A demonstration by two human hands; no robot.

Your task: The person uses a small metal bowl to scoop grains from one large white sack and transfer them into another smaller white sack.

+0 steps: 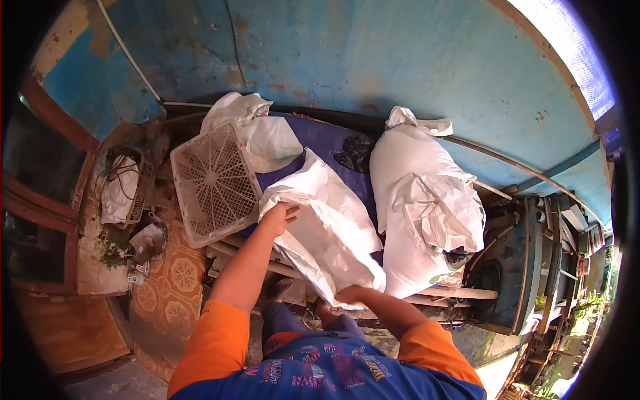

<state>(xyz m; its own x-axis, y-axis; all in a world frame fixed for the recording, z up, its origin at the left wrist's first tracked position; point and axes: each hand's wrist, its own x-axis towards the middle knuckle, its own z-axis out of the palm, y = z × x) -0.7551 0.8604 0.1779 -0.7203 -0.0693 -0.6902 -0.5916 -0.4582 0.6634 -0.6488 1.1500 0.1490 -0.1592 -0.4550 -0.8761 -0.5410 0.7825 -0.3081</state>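
Note:
An empty-looking white woven sack (327, 233) lies across a blue surface (357, 180), its mouth partly spread. My left hand (280, 217) holds the sack's upper-left edge, beside a plastic lattice crate (213, 187). My right hand (350, 297) grips the sack's lower edge, its fingers partly hidden by the material. A full white sack (407, 160) lies at the right, with crumpled white material (430, 213) on it. More white bags (273, 143) lie behind the crate, and a crumpled black bag (353, 153) is between the sacks.
A blue wall (373, 60) backs the work area. At left are a wooden-framed door (47, 173), a basket (133, 193) and a patterned tiled surface (180, 277). Wooden poles (467, 293) run below the sacks; stacked boards and clutter (553, 260) stand at right.

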